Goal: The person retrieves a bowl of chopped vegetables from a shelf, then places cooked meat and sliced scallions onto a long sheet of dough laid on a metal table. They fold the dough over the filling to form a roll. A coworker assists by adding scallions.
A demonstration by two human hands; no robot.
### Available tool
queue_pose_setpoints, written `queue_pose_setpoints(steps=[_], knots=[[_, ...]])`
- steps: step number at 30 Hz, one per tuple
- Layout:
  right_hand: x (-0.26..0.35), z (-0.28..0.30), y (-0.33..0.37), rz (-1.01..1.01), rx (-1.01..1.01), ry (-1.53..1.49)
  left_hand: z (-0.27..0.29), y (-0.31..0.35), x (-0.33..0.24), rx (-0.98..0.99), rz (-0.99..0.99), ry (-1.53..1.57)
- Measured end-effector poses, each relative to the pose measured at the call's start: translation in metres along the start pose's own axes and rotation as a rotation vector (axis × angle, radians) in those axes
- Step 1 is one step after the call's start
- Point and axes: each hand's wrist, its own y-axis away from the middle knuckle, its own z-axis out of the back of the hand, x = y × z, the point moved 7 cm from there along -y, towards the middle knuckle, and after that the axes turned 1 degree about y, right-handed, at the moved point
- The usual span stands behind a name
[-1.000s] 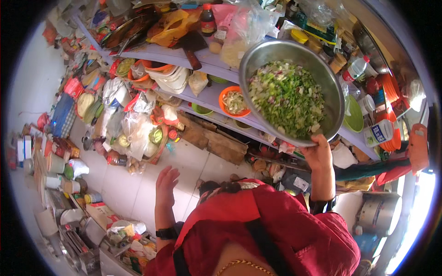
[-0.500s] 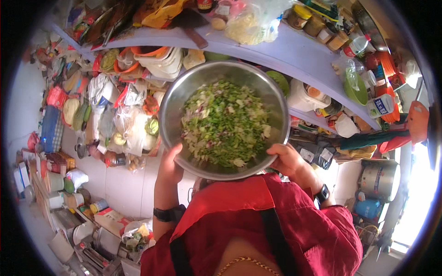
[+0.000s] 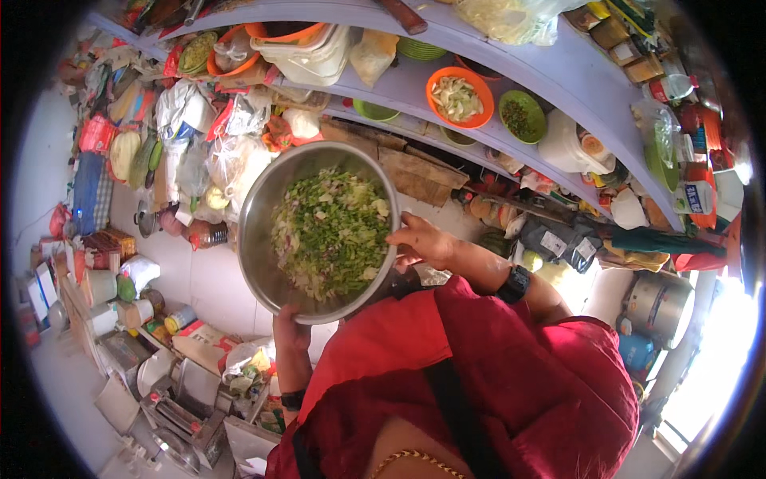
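Note:
A large steel mixing bowl (image 3: 255,211) is held up in front of my body. Chopped green and pale vegetables (image 3: 331,231), with some purple bits, fill its bottom. At the bowl's near rim, my left hand (image 3: 293,326) is closed round the edge, its fingers partly hidden beneath. On the right side my right hand (image 3: 423,241) grips the rim, thumb toward the top and fingers curled below. The bowl hangs off the floor, tilted a little toward the left.
A purple shelf unit (image 3: 511,48) runs along the far side. It carries an orange bowl (image 3: 459,98) of pale slices, a green bowl (image 3: 523,116) and white tubs. Bags and vegetables (image 3: 144,160) line the left wall. A metal drum (image 3: 656,310) stands at right; boxes crowd the lower left.
My hands have carried the bowl left and nearer, turning it so the right hand sits higher on its side. My view has shifted, bringing the middle shelf's orange and green bowls into sight.

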Motion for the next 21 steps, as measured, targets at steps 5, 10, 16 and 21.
queue_pose_setpoints(steps=[5,10,16,21], knots=[[-0.016,0.049,-0.041,0.072,-0.019,0.056,0.028,-0.002,0.000,-0.146,0.027,0.042],[-0.026,0.137,-0.123,0.100,-0.299,0.448,0.055,-0.020,-0.001,-0.275,0.060,0.100],[0.005,0.211,-0.219,0.050,-0.635,0.962,0.083,-0.080,-0.023,-0.234,0.077,0.018],[0.028,0.251,-0.306,-0.069,-1.007,1.330,0.085,-0.160,-0.079,-0.037,-0.083,-1.045]])
